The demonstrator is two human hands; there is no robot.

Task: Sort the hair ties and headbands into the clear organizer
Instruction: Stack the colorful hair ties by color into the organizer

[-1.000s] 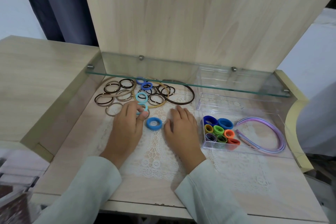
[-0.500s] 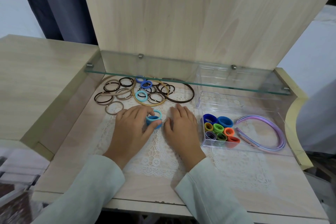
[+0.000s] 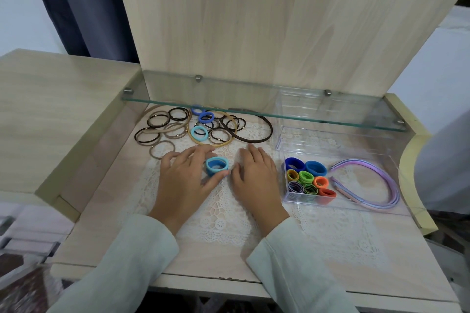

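Thumb and fingers (image 3: 198, 154) of the left hand (image 3: 183, 183) are closed round two stacked blue hair ties (image 3: 216, 165), a light one upon a darker one, over the lace mat (image 3: 221, 223); the right hand (image 3: 254, 180) is laid flat just beside them, fingers straight, nothing held. Coloured ties (image 3: 309, 181) are packed in the front left compartment of the clear organizer (image 3: 330, 140) to the right, purple headbands (image 3: 379, 180) are laid in its larger compartment, and loose ties and headbands (image 3: 178, 127) are spread behind the hands.

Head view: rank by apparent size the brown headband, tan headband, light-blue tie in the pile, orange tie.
1. brown headband and tan headband: alike, unranked; brown partly under glass shelf.
2. light-blue tie
3. orange tie, only slightly smaller.
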